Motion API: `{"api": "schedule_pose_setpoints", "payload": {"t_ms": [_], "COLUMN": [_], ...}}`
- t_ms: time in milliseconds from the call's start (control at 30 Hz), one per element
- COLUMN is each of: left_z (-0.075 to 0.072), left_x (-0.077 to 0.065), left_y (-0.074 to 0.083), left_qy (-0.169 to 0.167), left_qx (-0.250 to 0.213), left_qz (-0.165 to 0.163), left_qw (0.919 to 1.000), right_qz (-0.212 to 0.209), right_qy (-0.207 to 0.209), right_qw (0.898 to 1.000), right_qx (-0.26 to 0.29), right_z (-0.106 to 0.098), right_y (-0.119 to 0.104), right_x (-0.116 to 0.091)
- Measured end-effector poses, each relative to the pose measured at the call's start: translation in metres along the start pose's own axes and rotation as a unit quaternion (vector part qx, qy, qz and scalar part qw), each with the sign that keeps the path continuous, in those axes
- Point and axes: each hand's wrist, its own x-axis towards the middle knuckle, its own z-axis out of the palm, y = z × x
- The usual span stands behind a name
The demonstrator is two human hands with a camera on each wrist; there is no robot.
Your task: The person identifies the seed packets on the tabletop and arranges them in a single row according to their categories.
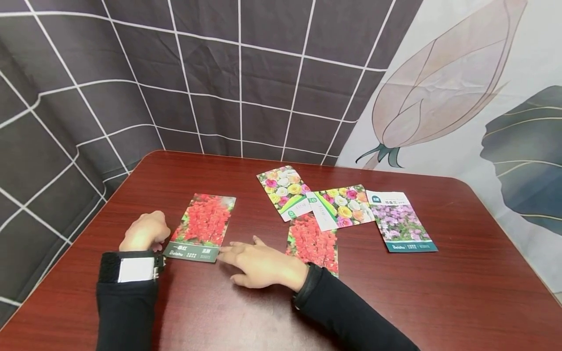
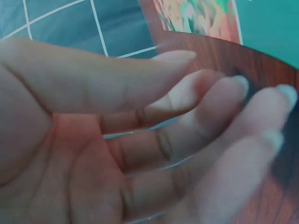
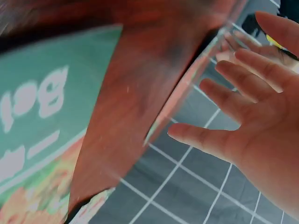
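Red-flower packet (image 1: 204, 224) is the landmark here. Head view: it lies on the table (image 1: 246, 317), picture up, between the two hands. Left hand (image 1: 145, 233) is at its lower left corner, fingers bent; right hand (image 1: 263, 265) is at its lower right corner, palm down — touching or just short, can't tell. Right of the packet, apart from it: second red-flower packet (image 1: 313, 243), partly behind the right forearm, its top under a sideways rose packet (image 1: 347, 207). Another rose packet (image 1: 283, 187) is nearer the landmark, purple-flower packet (image 1: 404, 222) farthest right of it.

Left wrist view: fingers loosely curled, gap to the thumb, nothing grasped. Packet's green band and picture show past the fingertips, with wood between.

Right wrist view: fingers straight and spread, nothing in them — hand released. Packet's lettered green end shows at the other side of the view, a bit blurred.

My read: step in hand is placing or squaring up that packet; one instant doesn't say which. Next move, if it needs shifting, calls for light fingertip pressure on its edges; picking it up would need a pinch at a corner.
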Motion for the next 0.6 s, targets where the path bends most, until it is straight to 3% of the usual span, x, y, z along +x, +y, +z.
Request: {"api": "schedule_pose_setpoints", "payload": {"t_ms": [167,333,600], "left_z": [-0.002,-0.002,0.004], "left_x": [0.000,-0.003,-0.008], "left_y": [0.004,0.013,0.035], "left_qy": [0.054,0.095,0.130], "left_qx": [0.002,-0.002,-0.002], "left_qz": [0.008,0.048,0.120], "left_qw": [0.9985,0.9943,0.9841], "right_qz": [0.022,0.024,0.036], "right_qy": [0.026,0.075,0.133], "right_qw": [0.999,0.995,0.985], "right_qx": [0.025,0.056,0.101], "right_z": [-0.008,-0.015,-0.022], "right_y": [0.012,0.030,0.061], "right_x": [-0.013,-0.030,-0.060]}}
